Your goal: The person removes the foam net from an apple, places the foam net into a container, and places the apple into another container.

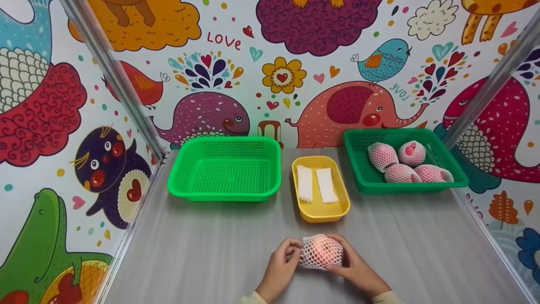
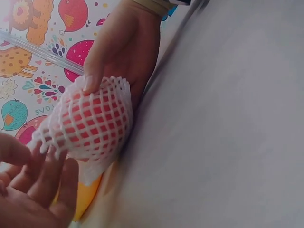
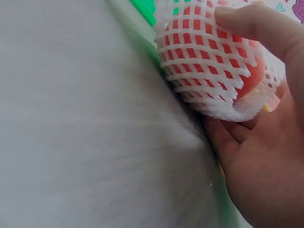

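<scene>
A round pink-red fruit (image 1: pixel 328 251) sits inside a white foam net (image 1: pixel 310 252), low over the near part of the table. My right hand (image 1: pixel 359 267) grips the netted fruit from the right, thumb in front and fingers behind. In the right wrist view, the thumb presses on the net (image 3: pixel 192 61) and the red fruit (image 3: pixel 256 71) shows past its edge. On the other side, my left hand (image 1: pixel 282 262) pinches the loose left end of the net with curled fingers. The left wrist view shows those fingers (image 2: pixel 45 178) at the net's narrow end.
Beyond the hands, a yellow tray (image 1: pixel 322 215) holds two white folded strips (image 1: pixel 325 185). A bright green basket (image 1: pixel 225 196) stands at back left. A darker green basket (image 1: pixel 405 187) at back right contains several netted pink fruits (image 1: pixel 411 153). Patterned walls enclose the grey table (image 1: pixel 202 253).
</scene>
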`<state>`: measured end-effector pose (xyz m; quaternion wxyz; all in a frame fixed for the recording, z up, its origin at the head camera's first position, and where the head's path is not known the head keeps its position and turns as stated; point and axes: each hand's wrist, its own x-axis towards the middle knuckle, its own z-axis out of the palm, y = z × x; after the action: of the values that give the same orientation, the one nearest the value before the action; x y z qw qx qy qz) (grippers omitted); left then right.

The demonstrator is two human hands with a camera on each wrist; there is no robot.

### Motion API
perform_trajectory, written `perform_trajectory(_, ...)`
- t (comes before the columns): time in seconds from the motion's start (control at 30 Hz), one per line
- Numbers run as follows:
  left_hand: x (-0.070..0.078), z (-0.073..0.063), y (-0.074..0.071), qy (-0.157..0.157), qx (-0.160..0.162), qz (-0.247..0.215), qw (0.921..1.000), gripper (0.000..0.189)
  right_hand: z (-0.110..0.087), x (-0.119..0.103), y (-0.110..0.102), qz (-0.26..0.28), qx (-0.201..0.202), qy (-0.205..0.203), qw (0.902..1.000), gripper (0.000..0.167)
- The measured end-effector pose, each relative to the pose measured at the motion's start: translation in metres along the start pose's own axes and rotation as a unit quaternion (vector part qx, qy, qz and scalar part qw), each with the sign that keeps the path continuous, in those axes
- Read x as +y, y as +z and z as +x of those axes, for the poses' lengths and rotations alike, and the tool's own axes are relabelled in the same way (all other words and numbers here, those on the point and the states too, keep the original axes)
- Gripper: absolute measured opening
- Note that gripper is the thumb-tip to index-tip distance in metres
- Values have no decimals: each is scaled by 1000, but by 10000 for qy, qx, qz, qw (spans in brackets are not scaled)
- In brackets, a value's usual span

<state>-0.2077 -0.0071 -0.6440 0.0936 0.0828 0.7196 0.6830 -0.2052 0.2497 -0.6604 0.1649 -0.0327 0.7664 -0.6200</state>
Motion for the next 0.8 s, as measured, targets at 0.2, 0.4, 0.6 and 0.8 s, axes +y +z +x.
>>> perform_trajectory(0.2, -7, 1, -3, -396, -38, 160, 9991, 17, 0, 1, 2, 85, -56, -37, 9999, 84)
perform_trajectory(0.4, -9, -1, -3, -870, -398, 70, 9954, 27, -2, -2, 8, 12, -112, -165, 9998, 87)
perform_trajectory(0.6, -8, -1, -1, -961, -580, 207, 9935, 43, -9, -9, 17, -472, 315, -257, 9981, 93)
perform_trajectory(0.8, -5, 2, -1, -877, -646, 916, 9898, 57, -17, -15, 17, -1191, 775, -415, 9890, 92)
